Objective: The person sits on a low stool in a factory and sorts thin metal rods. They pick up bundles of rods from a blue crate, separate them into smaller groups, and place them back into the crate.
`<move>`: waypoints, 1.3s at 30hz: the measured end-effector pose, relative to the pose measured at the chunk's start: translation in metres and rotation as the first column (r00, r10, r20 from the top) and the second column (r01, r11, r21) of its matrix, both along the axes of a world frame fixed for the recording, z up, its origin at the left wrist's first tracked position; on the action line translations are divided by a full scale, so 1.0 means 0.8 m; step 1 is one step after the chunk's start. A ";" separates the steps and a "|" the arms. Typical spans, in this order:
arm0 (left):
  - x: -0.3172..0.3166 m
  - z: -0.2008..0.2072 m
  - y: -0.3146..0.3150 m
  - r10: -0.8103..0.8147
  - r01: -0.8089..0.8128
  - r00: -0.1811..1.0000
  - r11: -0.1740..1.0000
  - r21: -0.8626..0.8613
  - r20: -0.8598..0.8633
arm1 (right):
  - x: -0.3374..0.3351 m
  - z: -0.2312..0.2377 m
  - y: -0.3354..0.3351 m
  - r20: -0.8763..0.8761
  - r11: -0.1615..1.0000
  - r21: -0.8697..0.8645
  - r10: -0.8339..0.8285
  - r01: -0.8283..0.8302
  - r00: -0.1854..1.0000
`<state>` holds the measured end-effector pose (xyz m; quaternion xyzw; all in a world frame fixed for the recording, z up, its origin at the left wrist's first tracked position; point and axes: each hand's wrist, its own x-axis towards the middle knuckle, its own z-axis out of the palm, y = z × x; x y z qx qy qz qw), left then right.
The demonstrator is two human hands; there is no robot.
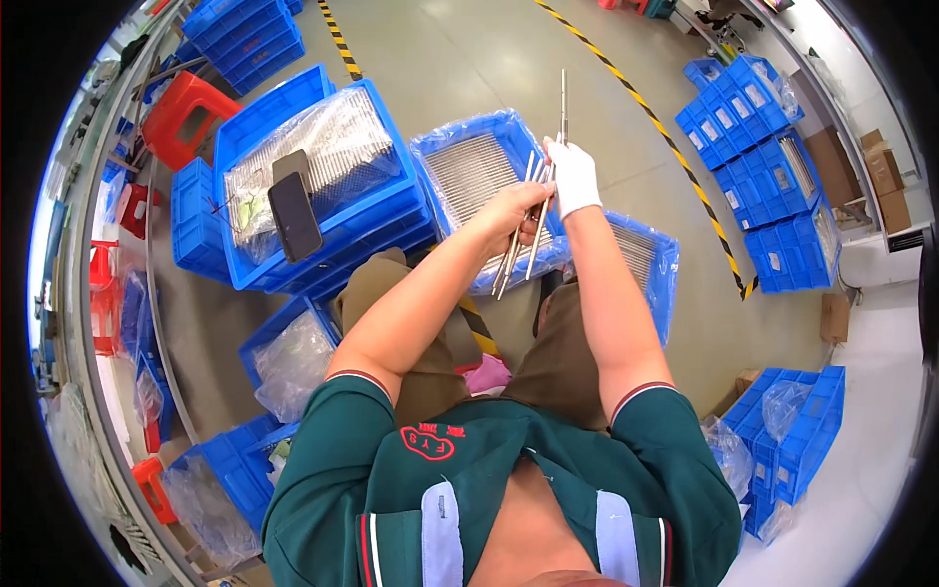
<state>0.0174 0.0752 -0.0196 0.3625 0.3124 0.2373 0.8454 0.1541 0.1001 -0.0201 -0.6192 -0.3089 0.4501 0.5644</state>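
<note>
My left hand is bare and closed round a small bundle of thin metal rods, which slant down past its fingers. My right hand, in a white glove, touches or nearly touches it and pinches another metal rod that points away from me. Under both hands stands a blue crate lined with clear plastic, holding rows of similar rods. Part of a second lined crate with rods shows beside my right forearm.
At left, stacked blue crates bear more rods under plastic film, with a dark phone on top. A red stool stands behind them. More blue crates line the right side. Yellow-black tape marks the floor.
</note>
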 end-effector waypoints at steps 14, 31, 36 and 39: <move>-0.037 0.004 0.008 0.114 -0.082 0.966 0.986 -0.145 0.230 | 0.053 0.009 -0.003 -0.303 0.998 -0.025 0.054 -0.064 0.952; -0.044 0.007 0.029 0.375 -0.358 0.915 0.925 -0.132 0.151 | 0.001 0.014 -0.017 -0.190 0.945 -0.095 0.292 -0.313 0.938; -0.069 0.014 0.057 0.562 -0.557 0.802 0.826 -0.087 0.203 | -0.005 0.052 -0.064 -0.355 0.887 0.056 0.447 -0.459 0.821; -0.082 0.018 0.068 0.671 -0.660 0.704 0.739 -0.134 0.235 | -0.010 0.055 -0.072 -0.278 0.871 0.095 0.488 -0.482 0.828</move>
